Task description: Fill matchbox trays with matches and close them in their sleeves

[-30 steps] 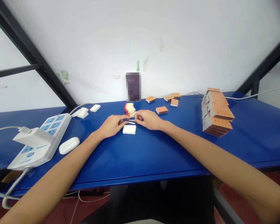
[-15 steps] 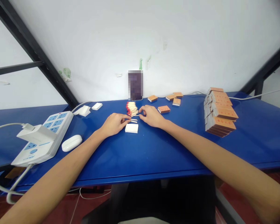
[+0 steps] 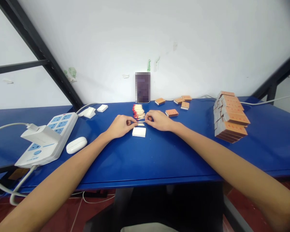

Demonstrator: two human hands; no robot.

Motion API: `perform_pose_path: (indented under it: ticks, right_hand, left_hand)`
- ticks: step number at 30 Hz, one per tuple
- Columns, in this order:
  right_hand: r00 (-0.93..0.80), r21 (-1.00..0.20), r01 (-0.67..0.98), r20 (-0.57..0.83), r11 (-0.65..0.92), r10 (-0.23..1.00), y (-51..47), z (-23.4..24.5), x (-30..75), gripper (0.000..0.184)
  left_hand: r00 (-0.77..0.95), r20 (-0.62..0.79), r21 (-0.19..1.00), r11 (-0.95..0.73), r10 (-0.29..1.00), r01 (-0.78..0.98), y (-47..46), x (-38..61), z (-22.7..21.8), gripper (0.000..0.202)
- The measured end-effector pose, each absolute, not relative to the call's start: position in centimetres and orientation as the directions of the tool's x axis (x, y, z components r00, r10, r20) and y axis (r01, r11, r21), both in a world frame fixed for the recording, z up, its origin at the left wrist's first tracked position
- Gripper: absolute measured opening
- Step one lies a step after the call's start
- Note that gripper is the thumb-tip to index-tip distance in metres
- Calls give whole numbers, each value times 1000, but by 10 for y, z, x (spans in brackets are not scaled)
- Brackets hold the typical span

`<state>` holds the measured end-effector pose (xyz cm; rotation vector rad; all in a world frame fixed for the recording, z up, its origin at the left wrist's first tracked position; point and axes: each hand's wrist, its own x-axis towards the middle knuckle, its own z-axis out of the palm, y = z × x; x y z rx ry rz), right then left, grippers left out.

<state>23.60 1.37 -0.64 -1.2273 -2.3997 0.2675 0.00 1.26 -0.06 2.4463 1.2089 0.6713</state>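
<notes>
A pile of red-tipped matches [image 3: 139, 111] lies on the blue table in front of me, their heads to the left. Just below it, a few matches [image 3: 141, 123] lie side by side between my two hands. My left hand [image 3: 122, 126] pinches their left ends with thumb and forefinger. From the other side, my right hand [image 3: 158, 120] is closed at the right ends of the matches, its thumb and forefinger together. The other fingers of both hands are curled. A small white inner tray [image 3: 139, 132] sits right below the matches, nearest to my left fingertips.
Orange matchboxes [image 3: 171, 112] lie scattered behind my right hand, and a tall stack of matchboxes [image 3: 232, 117] stands at right. White trays [image 3: 102, 108], a white case [image 3: 76, 145] and a power strip [image 3: 48, 141] with cables are at left. A pixelated phone [image 3: 142, 87] leans on the wall.
The view has shifted slightly, moving everything a little to the right. My fingers have shifted slightly around the few separate matches, which now lie closer together.
</notes>
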Motion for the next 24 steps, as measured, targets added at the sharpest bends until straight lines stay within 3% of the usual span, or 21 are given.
perform_pose_path:
  ticks: [8, 24]
  right_hand:
    - [-441, -359, 780, 268, 513, 857, 7, -4, 228, 11]
    - [-392, -422, 773, 266, 473, 880, 8, -4, 221, 11]
  left_hand:
    - [478, 323, 440, -577, 817, 688, 20, -6, -2, 29]
    - [484, 312, 418, -576, 817, 703, 24, -7, -8, 26]
